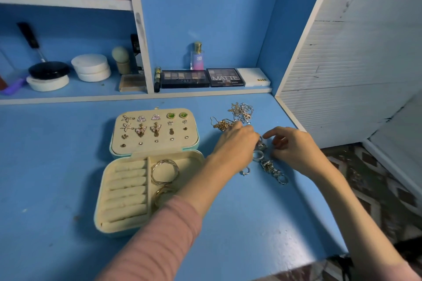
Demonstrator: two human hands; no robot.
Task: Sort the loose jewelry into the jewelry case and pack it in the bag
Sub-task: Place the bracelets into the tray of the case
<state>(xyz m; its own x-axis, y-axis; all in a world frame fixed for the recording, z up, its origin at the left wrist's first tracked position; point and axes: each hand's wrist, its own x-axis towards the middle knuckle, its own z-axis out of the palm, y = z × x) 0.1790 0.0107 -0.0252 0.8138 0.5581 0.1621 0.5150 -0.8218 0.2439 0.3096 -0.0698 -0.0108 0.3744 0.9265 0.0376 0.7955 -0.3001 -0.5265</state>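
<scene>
The cream-lined jewelry case (127, 221) lies open on the blue desk. Its lid panel (155, 129) holds several earrings. Two gold bangles (164, 172) rest in its right compartment, and the ring rolls on the left hold nothing. Right of the case lies a row of silver rings (269, 165). A tangle of gold and silver chains (239, 113) sits beyond them. My left hand (235, 143) hovers over the top of the ring row with fingers curled. My right hand (292, 146) is beside it, fingertips pinched near a ring. Whether either hand grips a ring is hidden.
Eyeshadow palettes (205, 78), a perfume bottle (197, 57) and a white box (253, 77) line the back ledge. Left shelves hold compacts, jars and brushes (91, 67). A white cabinet wall (342, 64) stands on the right. The desk edge drops to a patterned floor (376, 189).
</scene>
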